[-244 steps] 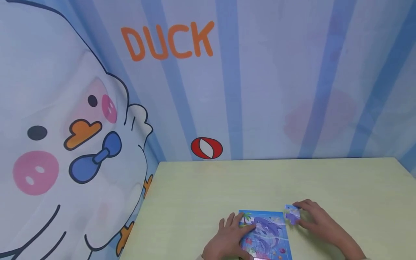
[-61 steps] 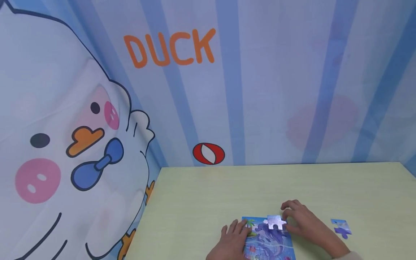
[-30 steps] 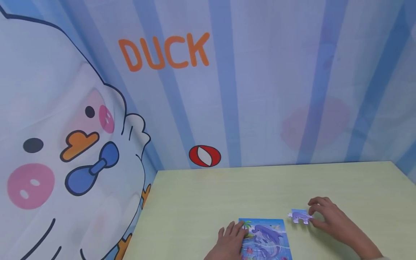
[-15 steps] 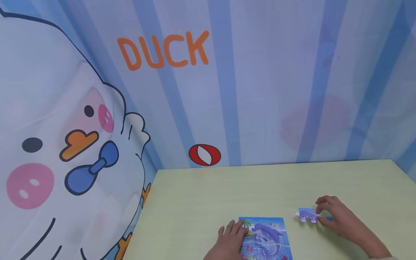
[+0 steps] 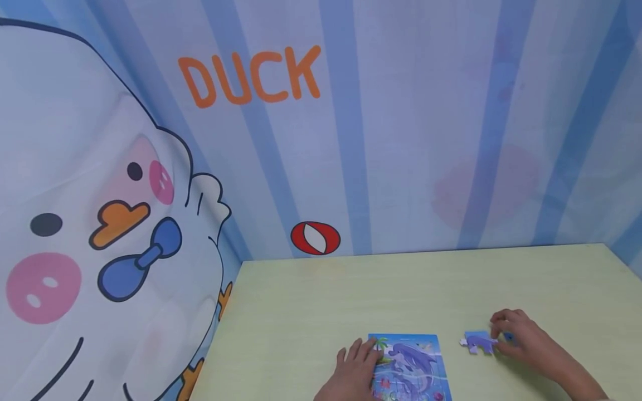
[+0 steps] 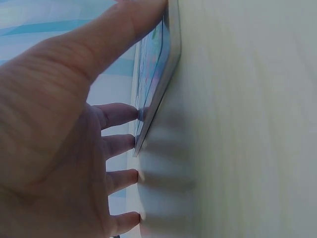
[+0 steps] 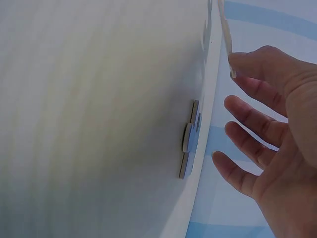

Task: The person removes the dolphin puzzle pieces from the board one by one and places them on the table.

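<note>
At the bottom of the head view, my left hand (image 5: 351, 368) rests along the left edge of a dolphin jigsaw puzzle (image 5: 412, 367). In the left wrist view its thumb (image 6: 106, 37) lies at the near edge of the puzzle, and two spread fingers touch near the far corner. To the right, my right hand (image 5: 526, 342) pinches a purple-and-blue jigsaw piece (image 5: 480, 342) between thumb and index finger. The right wrist view shows this held piece (image 7: 226, 37) nearly edge-on, above the table, with the other fingers loosely spread.
A second jigsaw piece (image 5: 509, 337) lies on the pale yellow table (image 5: 351, 295), mostly hidden by my right hand; the right wrist view shows this loose piece (image 7: 189, 144) side-on. A striped cloth backdrop (image 5: 411, 139) with a printed duck stands behind and left.
Two seconds ago the right hand held the piece over the puzzle; it has since moved right, off the puzzle. Earlier it held a different piece, now lying on the table. Left hand stays put.
</note>
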`<action>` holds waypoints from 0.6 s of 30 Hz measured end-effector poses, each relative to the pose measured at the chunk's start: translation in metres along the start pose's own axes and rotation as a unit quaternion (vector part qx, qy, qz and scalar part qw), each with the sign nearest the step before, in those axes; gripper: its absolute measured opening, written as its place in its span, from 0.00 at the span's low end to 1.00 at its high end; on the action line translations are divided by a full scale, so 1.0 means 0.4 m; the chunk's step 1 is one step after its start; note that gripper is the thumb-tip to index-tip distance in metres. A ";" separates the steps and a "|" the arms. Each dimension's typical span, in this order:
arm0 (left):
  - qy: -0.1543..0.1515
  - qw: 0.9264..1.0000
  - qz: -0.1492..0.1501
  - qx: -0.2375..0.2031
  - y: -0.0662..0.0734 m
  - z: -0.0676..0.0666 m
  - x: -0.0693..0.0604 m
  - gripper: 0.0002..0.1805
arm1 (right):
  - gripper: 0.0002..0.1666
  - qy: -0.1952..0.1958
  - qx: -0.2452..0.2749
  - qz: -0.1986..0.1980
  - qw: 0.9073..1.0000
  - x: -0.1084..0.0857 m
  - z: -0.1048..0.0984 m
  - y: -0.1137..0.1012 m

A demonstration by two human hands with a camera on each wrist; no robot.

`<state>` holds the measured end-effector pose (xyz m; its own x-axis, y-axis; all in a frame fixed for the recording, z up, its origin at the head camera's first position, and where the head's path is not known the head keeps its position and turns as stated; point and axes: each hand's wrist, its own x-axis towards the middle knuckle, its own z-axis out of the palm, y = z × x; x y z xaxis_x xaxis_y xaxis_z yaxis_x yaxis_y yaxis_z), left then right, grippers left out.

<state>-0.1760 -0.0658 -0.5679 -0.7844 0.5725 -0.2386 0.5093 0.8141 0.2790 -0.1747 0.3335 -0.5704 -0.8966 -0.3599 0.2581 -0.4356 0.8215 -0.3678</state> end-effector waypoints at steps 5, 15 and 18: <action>-0.017 1.000 -0.008 -0.016 0.002 -0.012 0.000 0.51 | 0.17 -0.014 -0.002 0.008 1.000 0.002 -0.002 0.006; -0.005 1.000 0.002 -0.001 -0.003 -0.002 0.000 0.50 | 0.16 -0.038 0.000 0.024 0.999 0.003 -0.003 0.010; -0.007 1.000 0.001 -0.002 -0.008 0.003 0.002 0.50 | 0.15 -0.051 0.008 0.032 0.998 0.005 -0.006 0.006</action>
<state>-0.1778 -0.0676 -0.5702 -0.7778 0.5759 -0.2516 0.5101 0.8124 0.2825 -0.1775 0.3358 -0.5688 -0.9261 -0.3496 0.1421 -0.3768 0.8381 -0.3944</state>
